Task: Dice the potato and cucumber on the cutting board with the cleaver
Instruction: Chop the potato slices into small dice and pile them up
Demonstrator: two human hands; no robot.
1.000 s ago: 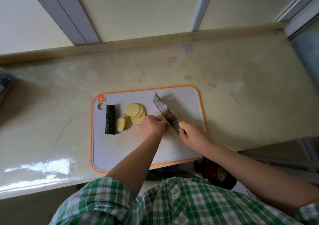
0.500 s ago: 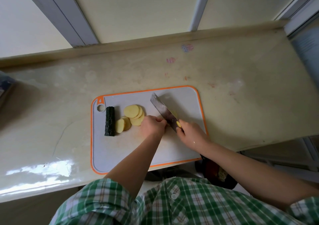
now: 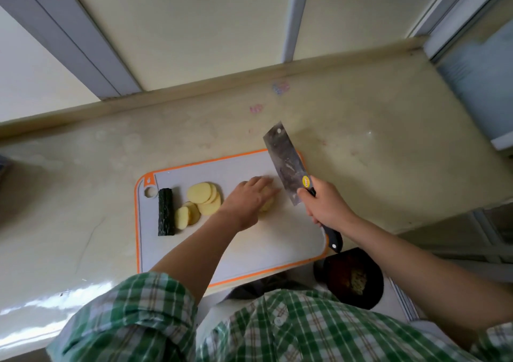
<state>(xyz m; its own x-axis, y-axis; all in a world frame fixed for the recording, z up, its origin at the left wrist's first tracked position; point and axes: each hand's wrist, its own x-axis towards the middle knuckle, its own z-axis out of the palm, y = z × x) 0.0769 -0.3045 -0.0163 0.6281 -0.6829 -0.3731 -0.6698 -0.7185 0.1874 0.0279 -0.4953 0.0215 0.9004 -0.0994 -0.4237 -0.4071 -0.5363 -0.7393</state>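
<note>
Worktop (image 3: 83, 167): a pale, glossy surface was seen running along a cream wall, with faint pink marks near its far edge.
Shirt (image 3: 249, 328): green check cloth was seen at the near edge, the left sleeve rolled above the elbow.
Cutting board (image 3: 249, 250): a grey board with an orange rim was laid on the worktop, its near edge at the worktop's front.
Dark bowl (image 3: 352, 278): it was seen below the worktop's front edge, under the right forearm.
Right hand (image 3: 324, 209): its fingers were wrapped round the black handle of the cleaver.
Left hand (image 3: 249, 203): its fingers were laid close together and nearly straight over a potato piece, blurred by motion.
Cleaver (image 3: 286, 161): the blade was held tilted with its broad face showing, just right of the left hand, its tip past the board's far rim.
Cucumber (image 3: 166, 212): a dark green length was laid at the board's left end.
Potato slices (image 3: 202, 198): overlapping rounds were heaped between cucumber and left hand.
Potato piece (image 3: 267, 204): it was mostly hidden under the left fingers, mid-board.
</note>
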